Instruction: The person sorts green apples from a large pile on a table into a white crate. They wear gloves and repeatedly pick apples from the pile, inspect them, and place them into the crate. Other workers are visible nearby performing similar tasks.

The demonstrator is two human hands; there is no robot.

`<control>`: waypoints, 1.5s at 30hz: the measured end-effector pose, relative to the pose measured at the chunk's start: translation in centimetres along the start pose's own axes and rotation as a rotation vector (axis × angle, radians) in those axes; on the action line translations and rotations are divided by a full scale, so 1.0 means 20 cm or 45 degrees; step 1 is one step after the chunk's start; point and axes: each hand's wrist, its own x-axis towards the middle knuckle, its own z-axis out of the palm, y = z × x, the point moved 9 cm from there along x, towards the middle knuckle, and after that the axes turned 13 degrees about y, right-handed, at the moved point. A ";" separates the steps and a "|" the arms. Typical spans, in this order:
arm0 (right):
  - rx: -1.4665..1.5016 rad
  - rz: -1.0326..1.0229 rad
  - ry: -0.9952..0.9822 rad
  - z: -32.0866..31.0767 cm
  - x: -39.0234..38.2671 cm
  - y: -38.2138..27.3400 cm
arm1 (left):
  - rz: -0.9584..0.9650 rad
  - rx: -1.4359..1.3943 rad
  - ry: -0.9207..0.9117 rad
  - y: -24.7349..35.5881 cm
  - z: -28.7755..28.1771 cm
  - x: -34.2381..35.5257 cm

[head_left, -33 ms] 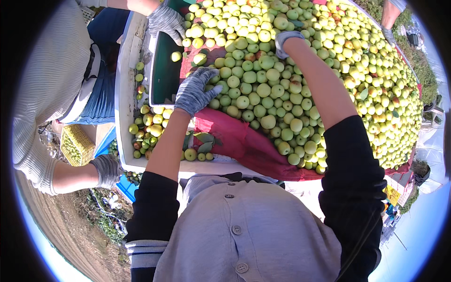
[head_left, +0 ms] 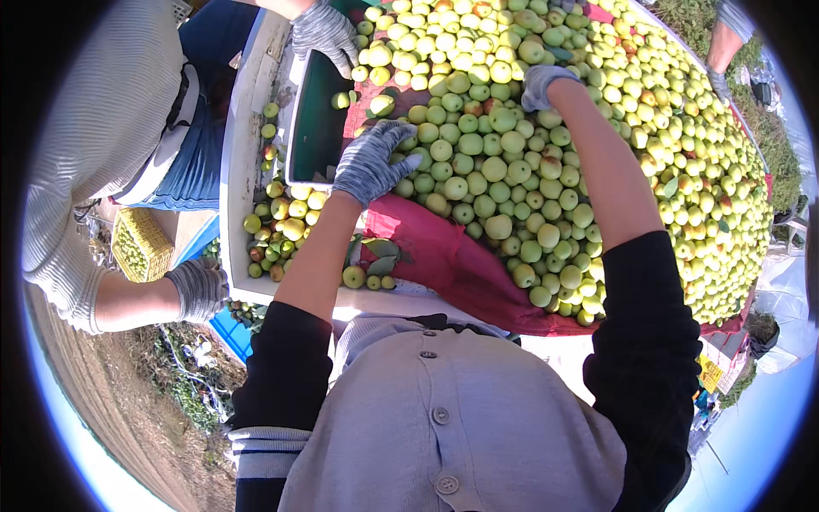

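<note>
Small green apples lie heaped over a red cloth, some with a reddish blush. My left hand, in a grey striped glove, rests at the left edge of the heap beside a dark green tray. Its fingers are spread over the nearest apples and hold none. My right hand, gloved too, reaches farther into the heap. It is bent down against the apples with its fingers together and outstretched; no apple shows in its grasp, and its fingertips are partly hidden.
At left a co-worker's gloved hand touches the tray's far end; their other gloved hand is lower down. Blemished apples lie in a white-edged trough. A yellow crate stands beyond. Another person's hand is at far right.
The whole scene has shifted slightly right and down in the picture. My right hand has moved a little with it; both hands stay on the apples.
</note>
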 end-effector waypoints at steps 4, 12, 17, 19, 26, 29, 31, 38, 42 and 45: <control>1.794 0.049 0.088 -0.20 -0.38 0.01 | 0.005 -0.010 0.075 -0.02 -0.02 -0.01; 2.638 -0.658 -0.895 -0.45 -1.05 -1.17 | 0.017 0.200 0.079 -0.04 -0.02 0.00; 1.738 -1.263 0.556 -0.79 -1.22 -1.38 | -0.034 0.208 0.111 -0.08 -0.05 -0.02; 1.703 -1.305 0.752 -0.84 -1.28 -1.38 | -0.040 0.215 0.114 -0.09 -0.06 -0.02; 1.510 -1.314 1.034 -0.83 -1.35 -1.28 | -0.051 0.241 0.129 -0.08 -0.06 0.02; 1.863 -1.162 0.519 -0.77 -1.28 -1.28 | -0.068 0.253 0.164 -0.09 -0.08 -0.01; 2.158 -0.964 0.061 -0.73 -1.27 -1.34 | -0.088 0.249 0.194 -0.09 -0.10 -0.04; 2.094 -1.425 -0.360 -1.09 -1.57 -2.03 | -0.114 0.218 0.274 -0.05 -0.12 -0.08; 1.956 -1.526 -0.481 -1.12 -1.58 -2.34 | -0.110 0.172 0.324 -0.02 -0.11 -0.08; 2.237 -1.118 -1.076 -0.90 -1.42 -2.30 | -0.109 0.134 0.346 -0.02 -0.10 -0.07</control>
